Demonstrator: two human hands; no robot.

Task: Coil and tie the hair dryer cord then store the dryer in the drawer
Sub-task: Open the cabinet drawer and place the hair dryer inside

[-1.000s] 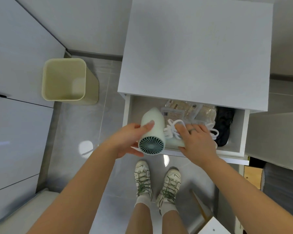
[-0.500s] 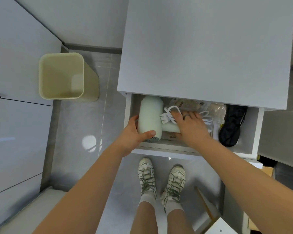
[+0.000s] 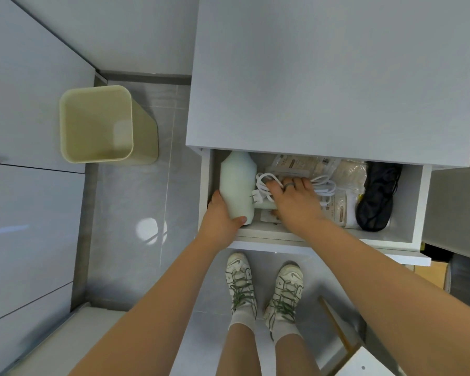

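Now left hand (image 3: 221, 220) grips dryer (image 3: 237, 189); right hand (image 3: 295, 202) presses cord (image 3: 263, 183).

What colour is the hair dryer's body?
Pale mint green hair dryer, clearest in the head view.

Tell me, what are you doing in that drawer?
A person is putting a pale green hair dryer into the open drawer. The left hand holds the dryer's body at the drawer's left end. The right hand rests on the bundled white cord beside it. Packets and a black pouch already lie in the drawer. It is not shut yet.
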